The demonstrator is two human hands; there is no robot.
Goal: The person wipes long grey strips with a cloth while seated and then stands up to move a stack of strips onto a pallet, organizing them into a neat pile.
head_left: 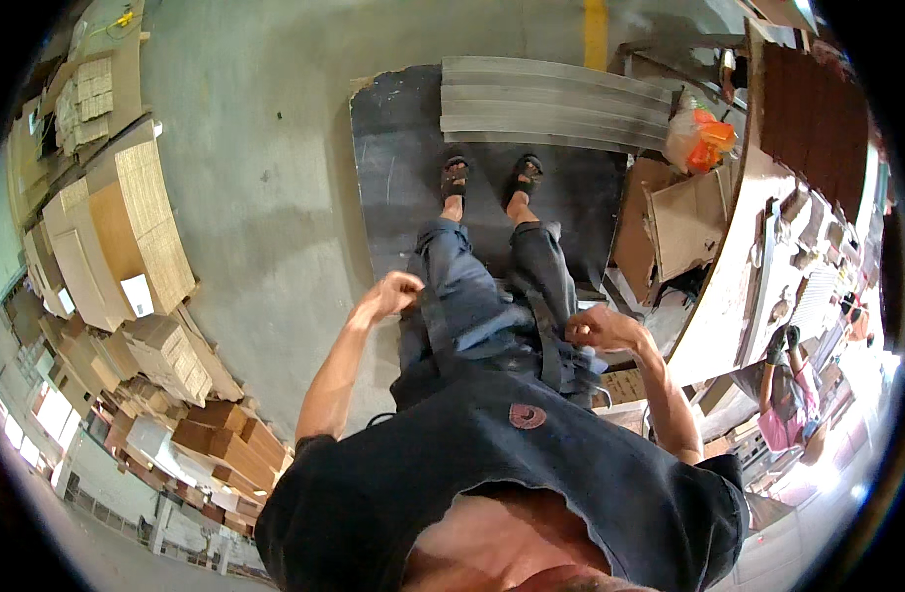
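From the head view, the person stands on a dark mat (393, 178) laid on the grey concrete floor (265, 148), sandalled feet side by side at its far part. The left hand (391, 293) is curled into a loose fist beside the left thigh, holding nothing visible. The right hand (599, 327) is half closed, its fingers touching the dark apron straps (549, 340) at the right hip; whether it pinches them cannot be told. Grey ribbed panels (556, 104) lie just beyond the feet. Stacked cardboard boxes (137, 227) line the left; a long workbench (739, 266) runs along the right, where another person in pink (788, 405) stands.
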